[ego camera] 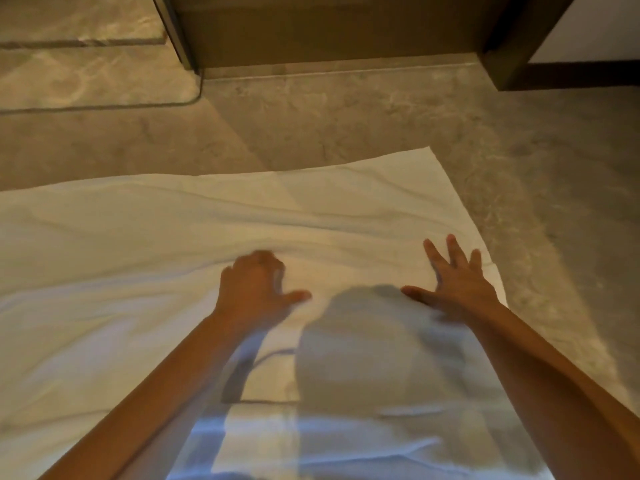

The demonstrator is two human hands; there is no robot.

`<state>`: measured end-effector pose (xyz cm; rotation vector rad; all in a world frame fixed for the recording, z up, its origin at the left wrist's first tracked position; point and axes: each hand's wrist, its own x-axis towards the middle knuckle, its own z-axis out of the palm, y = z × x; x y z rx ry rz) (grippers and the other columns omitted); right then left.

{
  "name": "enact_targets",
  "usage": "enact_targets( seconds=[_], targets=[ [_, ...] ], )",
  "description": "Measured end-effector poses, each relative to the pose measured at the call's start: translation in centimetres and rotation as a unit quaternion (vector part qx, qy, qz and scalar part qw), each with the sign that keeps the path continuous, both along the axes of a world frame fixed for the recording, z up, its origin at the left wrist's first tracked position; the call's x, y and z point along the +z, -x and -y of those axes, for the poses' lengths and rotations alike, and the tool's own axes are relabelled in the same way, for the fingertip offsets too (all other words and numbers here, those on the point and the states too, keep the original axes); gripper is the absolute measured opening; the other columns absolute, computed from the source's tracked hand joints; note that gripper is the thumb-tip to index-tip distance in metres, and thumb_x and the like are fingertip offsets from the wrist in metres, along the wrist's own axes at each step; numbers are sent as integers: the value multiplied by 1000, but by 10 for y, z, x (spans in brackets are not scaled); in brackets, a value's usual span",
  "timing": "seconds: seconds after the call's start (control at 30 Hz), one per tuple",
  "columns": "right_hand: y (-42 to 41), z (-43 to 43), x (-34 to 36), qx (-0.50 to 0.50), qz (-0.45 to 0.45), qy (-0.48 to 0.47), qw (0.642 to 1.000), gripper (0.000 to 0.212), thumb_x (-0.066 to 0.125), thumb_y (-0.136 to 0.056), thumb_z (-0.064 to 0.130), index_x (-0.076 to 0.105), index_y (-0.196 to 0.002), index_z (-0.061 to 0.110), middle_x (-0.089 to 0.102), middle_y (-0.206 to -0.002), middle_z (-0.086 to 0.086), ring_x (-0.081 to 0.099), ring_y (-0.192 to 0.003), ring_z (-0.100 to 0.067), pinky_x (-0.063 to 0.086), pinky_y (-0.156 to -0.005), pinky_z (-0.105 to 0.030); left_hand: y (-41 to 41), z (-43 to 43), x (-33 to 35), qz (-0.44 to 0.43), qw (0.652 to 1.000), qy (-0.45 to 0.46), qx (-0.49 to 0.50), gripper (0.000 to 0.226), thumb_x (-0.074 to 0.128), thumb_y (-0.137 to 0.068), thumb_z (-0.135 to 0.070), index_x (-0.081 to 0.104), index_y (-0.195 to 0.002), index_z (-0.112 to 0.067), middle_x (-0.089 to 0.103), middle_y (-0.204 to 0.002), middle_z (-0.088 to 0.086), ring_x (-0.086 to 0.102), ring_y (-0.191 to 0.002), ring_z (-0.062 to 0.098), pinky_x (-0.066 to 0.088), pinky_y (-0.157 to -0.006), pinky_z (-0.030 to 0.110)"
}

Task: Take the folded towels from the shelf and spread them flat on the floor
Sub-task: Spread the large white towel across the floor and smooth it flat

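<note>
A large white towel (145,271) lies spread over the stone floor, wrinkled across its middle, with its far right corner near the centre of the view. My right hand (457,278) presses flat on the towel near its right edge, fingers straight and spread. My left hand (254,285) rests on the towel at the centre; it is blurred, its fingers bent down onto the cloth and its thumb stuck out to the right. Whether it pinches the cloth I cannot tell. The shelf is out of view.
Grey marbled floor (381,112) lies beyond and right of the towel. A brown wooden door or panel (329,29) with its frame (512,43) stands at the far edge. A glass partition edge (180,36) and a raised stone step (86,74) are at far left.
</note>
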<state>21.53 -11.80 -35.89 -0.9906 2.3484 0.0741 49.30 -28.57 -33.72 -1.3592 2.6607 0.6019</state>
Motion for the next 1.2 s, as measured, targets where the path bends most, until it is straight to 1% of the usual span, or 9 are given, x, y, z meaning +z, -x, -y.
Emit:
enact_targets(
  seconds=[0.03, 0.1, 0.27, 0.47, 0.67, 0.8, 0.93, 1.07, 1.2],
  targets=[
    [1, -5, 0, -7, 1, -1, 1000, 103, 52, -63, 79, -11, -139, 49, -25, -154, 9, -18, -141, -38, 19, -109, -66, 7, 5, 4, -42, 997, 60, 24, 69, 67, -64, -65, 59, -116, -21, 49, -131, 15, 44, -123, 37, 36, -99, 49],
    [1, -15, 1, -24, 3, 1, 1000, 104, 53, -63, 78, -11, -140, 48, -25, -154, 7, -18, -141, -40, 18, -110, -66, 24, 15, 7, -29, 992, 124, 9, 72, 63, -71, -62, 50, -128, -19, 40, -140, 18, 31, -133, 40, 27, -103, 58],
    [2, -29, 5, -35, -1, -6, 999, 107, 57, -63, 75, -10, -141, 45, -23, -155, 5, -17, -140, -42, 17, -110, -63, 66, 30, -11, 76, 993, -84, -33, 91, 50, -72, -75, 7, -145, -41, -13, -158, 1, -15, -142, 36, 9, -104, 72],
    [22, -29, 8, 2, -4, -25, 1000, 109, 57, -63, 76, -12, -141, 45, -24, -155, 4, -17, -140, -42, 19, -110, -63, 96, 57, -19, 135, 984, -73, -88, 126, 70, -46, -76, -10, -140, -48, -30, -153, 0, -26, -138, 40, 7, -95, 80],
    [34, -38, 22, 15, 2, -11, 1000, 98, 56, -72, 67, -3, -145, 37, -18, -156, 7, -14, -143, -33, 13, -112, -64, 102, 64, -15, 125, 986, -60, -92, 123, 68, -54, -74, -11, -143, -42, -28, -154, 2, -22, -140, 38, 4, -100, 76],
    [-25, -43, 19, 7, 24, 47, 999, 89, 56, -75, 64, 4, -144, 41, -14, -157, 7, -10, -144, -35, 19, -108, -67, 89, 28, -5, 74, 994, 38, -63, 105, 59, -72, -66, 3, -148, -21, -7, -157, 15, -7, -143, 39, 7, -109, 67],
    [-71, -62, 3, -27, 28, 34, 999, 92, 58, -72, 66, -2, -140, 48, -20, -154, 12, -16, -142, -33, 27, -105, -67, 50, -34, -10, -10, 992, 111, -55, 94, 45, -73, -73, 16, -147, -23, 15, -155, 17, 6, -143, 39, 14, -103, 69],
    [-60, -54, 8, -25, 44, 46, 998, 96, 63, -67, 67, 0, -138, 52, -23, -153, 16, -21, -142, -30, 13, -101, -74, 18, -59, -29, 108, 988, 1, -107, 99, 39, -70, -80, -7, -145, -36, -20, -156, 4, -19, -143, 28, 7, -103, 72],
    [-49, -47, 23, -5, 71, 35, 997, 93, 63, -73, 60, 2, -143, 44, -22, -155, 11, -21, -142, -30, 10, -107, -70, 24, -49, -23, 125, 985, -11, -114, 99, 41, -73, -78, -11, -145, -35, -26, -154, 5, -23, -141, 29, 3, -105, 70]
  ],
)
